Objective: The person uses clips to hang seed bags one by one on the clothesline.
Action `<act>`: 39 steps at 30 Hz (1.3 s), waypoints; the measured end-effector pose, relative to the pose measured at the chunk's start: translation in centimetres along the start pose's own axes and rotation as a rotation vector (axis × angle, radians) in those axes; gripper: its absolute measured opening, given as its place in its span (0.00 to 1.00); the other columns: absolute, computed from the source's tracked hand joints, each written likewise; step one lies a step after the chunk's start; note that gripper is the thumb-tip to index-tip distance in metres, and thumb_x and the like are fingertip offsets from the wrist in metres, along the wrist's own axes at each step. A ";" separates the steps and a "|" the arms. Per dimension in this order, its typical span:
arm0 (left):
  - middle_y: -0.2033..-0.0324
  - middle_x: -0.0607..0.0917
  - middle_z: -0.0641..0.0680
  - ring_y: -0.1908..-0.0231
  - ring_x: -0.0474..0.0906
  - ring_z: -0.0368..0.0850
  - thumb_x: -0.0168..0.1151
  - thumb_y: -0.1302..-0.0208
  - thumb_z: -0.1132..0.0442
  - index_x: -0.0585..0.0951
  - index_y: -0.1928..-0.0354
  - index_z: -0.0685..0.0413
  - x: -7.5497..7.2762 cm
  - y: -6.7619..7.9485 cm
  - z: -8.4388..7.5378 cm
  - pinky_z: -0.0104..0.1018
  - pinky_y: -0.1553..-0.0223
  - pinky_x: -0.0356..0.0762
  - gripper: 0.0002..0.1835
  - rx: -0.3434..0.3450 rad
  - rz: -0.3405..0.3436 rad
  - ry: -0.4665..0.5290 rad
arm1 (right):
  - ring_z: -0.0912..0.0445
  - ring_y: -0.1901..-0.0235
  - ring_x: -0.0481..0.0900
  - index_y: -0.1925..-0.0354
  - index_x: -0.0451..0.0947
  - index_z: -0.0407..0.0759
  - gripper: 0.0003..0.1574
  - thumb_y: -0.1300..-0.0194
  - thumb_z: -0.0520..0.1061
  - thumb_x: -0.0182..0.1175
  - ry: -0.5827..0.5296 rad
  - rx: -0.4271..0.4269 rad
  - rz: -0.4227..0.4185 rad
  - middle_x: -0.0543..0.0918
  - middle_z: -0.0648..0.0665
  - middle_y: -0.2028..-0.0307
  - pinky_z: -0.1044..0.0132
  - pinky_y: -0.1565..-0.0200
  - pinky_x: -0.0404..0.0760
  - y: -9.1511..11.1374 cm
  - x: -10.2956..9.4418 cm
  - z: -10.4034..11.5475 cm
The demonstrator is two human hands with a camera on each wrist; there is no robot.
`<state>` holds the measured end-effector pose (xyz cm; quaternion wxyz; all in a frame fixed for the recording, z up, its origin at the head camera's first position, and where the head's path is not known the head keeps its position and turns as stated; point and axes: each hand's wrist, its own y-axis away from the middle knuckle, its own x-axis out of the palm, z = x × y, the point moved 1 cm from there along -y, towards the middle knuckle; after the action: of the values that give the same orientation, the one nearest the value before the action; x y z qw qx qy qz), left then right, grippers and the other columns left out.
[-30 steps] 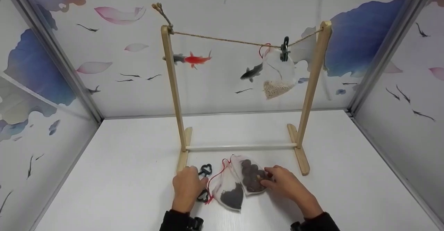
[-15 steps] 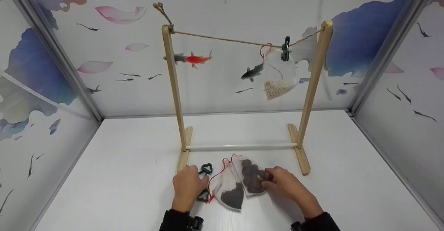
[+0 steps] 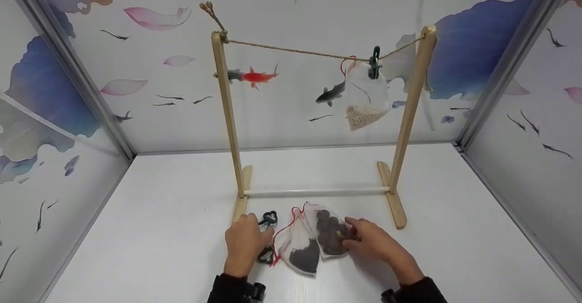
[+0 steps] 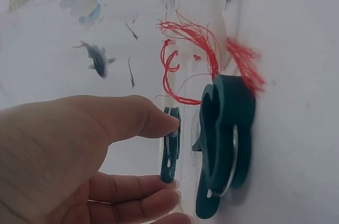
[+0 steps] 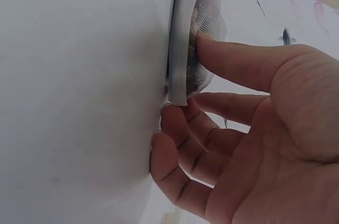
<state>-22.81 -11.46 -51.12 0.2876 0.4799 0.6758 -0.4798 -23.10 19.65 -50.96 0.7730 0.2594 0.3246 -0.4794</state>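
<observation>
My left hand pinches a dark green spring clip between thumb and fingers at its two ends. A second green clip lies nearer on the table, beside red drawstring tassels. At the right, my right hand grips the side edge of a white mesh bag of round brown balls; in the right wrist view the thumb presses the bag and the fingers curl by its edge. Between the hands lies a mesh bag of fine dark grains, its red cord toward the clips.
Behind the hands stands a wooden frame with a white crossbar and a rope strung across its top. From the rope's right part a dark clip hangs a mesh bag of pale grains. Printed walls enclose the white table.
My left hand has shifted slightly away from me, and the far clip has moved with it. The right hand and both bags on the table have hardly moved.
</observation>
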 end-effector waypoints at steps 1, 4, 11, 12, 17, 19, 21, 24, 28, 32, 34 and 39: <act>0.84 0.72 0.52 0.84 0.66 0.44 0.75 0.54 0.54 0.71 0.85 0.54 0.0 0.0 0.0 0.43 0.86 0.68 0.21 0.002 -0.006 0.002 | 0.49 0.57 0.78 0.36 0.69 0.21 0.37 0.35 0.41 0.69 -0.011 -0.005 0.009 0.81 0.44 0.61 0.48 0.53 0.77 0.0 -0.1 0.0; 0.83 0.73 0.53 0.85 0.67 0.45 0.75 0.54 0.54 0.72 0.84 0.55 0.0 -0.1 0.0 0.44 0.85 0.69 0.20 0.008 -0.019 0.012 | 0.50 0.60 0.78 0.38 0.70 0.21 0.35 0.36 0.40 0.69 -0.039 -0.004 0.026 0.81 0.45 0.63 0.50 0.55 0.77 0.1 -0.3 0.1; 0.84 0.72 0.52 0.84 0.66 0.44 0.75 0.52 0.53 0.71 0.84 0.54 0.2 -0.1 0.1 0.43 0.85 0.68 0.21 0.027 -0.008 0.023 | 0.49 0.57 0.77 0.37 0.72 0.23 0.36 0.36 0.42 0.69 0.018 -0.002 0.019 0.80 0.43 0.59 0.48 0.53 0.77 0.5 -0.4 0.3; 0.84 0.72 0.51 0.84 0.66 0.44 0.75 0.52 0.53 0.71 0.84 0.53 0.2 -0.1 0.1 0.42 0.85 0.68 0.21 0.031 -0.005 0.023 | 0.48 0.56 0.78 0.37 0.71 0.24 0.36 0.35 0.43 0.68 0.032 -0.005 0.014 0.80 0.42 0.57 0.48 0.53 0.77 0.5 -0.4 0.3; 0.86 0.67 0.46 0.84 0.60 0.41 0.74 0.52 0.56 0.70 0.85 0.50 0.3 -0.3 0.1 0.39 0.84 0.62 0.20 0.069 -0.007 0.039 | 0.45 0.51 0.79 0.35 0.70 0.24 0.37 0.29 0.50 0.64 0.045 -0.007 -0.023 0.80 0.37 0.52 0.45 0.50 0.77 0.4 -0.1 0.3; 0.86 0.66 0.44 0.84 0.59 0.41 0.73 0.52 0.57 0.72 0.86 0.51 0.3 -0.4 0.1 0.38 0.84 0.61 0.18 0.088 -0.026 0.050 | 0.44 0.51 0.79 0.35 0.70 0.24 0.37 0.28 0.52 0.63 0.034 0.001 -0.038 0.81 0.37 0.51 0.45 0.50 0.77 0.3 0.1 0.4; 0.86 0.67 0.44 0.84 0.59 0.40 0.73 0.51 0.57 0.74 0.85 0.51 0.3 -0.5 0.1 0.38 0.84 0.62 0.17 0.108 -0.051 0.064 | 0.45 0.51 0.79 0.35 0.71 0.25 0.37 0.28 0.52 0.63 0.024 0.014 -0.048 0.81 0.37 0.51 0.45 0.50 0.77 0.2 0.2 0.4; 0.87 0.69 0.44 0.84 0.62 0.41 0.74 0.51 0.58 0.76 0.85 0.52 0.2 -0.6 0.0 0.39 0.84 0.64 0.15 0.132 -0.073 0.081 | 0.45 0.51 0.79 0.35 0.72 0.26 0.35 0.28 0.51 0.63 0.024 0.027 -0.057 0.81 0.37 0.52 0.45 0.50 0.77 0.1 0.3 0.4; 0.85 0.75 0.46 0.83 0.70 0.43 0.75 0.50 0.59 0.81 0.81 0.54 0.2 -0.6 0.1 0.41 0.81 0.68 0.12 0.157 -0.068 0.086 | 0.45 0.52 0.79 0.36 0.72 0.26 0.35 0.29 0.50 0.64 0.024 0.031 -0.044 0.81 0.37 0.52 0.45 0.50 0.77 0.0 0.4 0.3; 0.83 0.79 0.48 0.81 0.75 0.46 0.78 0.49 0.61 0.83 0.79 0.56 0.3 -0.5 0.1 0.42 0.79 0.71 0.11 0.190 -0.074 0.081 | 0.46 0.54 0.78 0.37 0.71 0.22 0.36 0.30 0.48 0.65 -0.005 0.009 -0.014 0.81 0.38 0.56 0.46 0.52 0.77 -0.1 0.4 0.2; 0.83 0.79 0.48 0.81 0.76 0.47 0.78 0.49 0.62 0.81 0.79 0.55 0.3 -0.5 0.1 0.43 0.79 0.71 0.12 0.205 -0.082 0.081 | 0.47 0.55 0.78 0.38 0.71 0.21 0.35 0.30 0.48 0.65 -0.022 -0.006 -0.002 0.81 0.39 0.57 0.47 0.53 0.77 -0.1 0.4 0.2; 0.82 0.79 0.50 0.79 0.78 0.50 0.77 0.48 0.64 0.80 0.79 0.54 0.5 -0.4 0.2 0.45 0.78 0.73 0.12 0.216 -0.074 0.078 | 0.49 0.57 0.77 0.45 0.75 0.28 0.26 0.31 0.46 0.66 -0.060 -0.011 0.007 0.80 0.42 0.60 0.49 0.55 0.77 -0.1 0.3 0.3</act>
<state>-23.42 -11.53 -51.49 0.1900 0.5012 0.6481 -0.5410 -22.99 19.21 -51.03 0.7853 0.2418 0.3031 -0.4826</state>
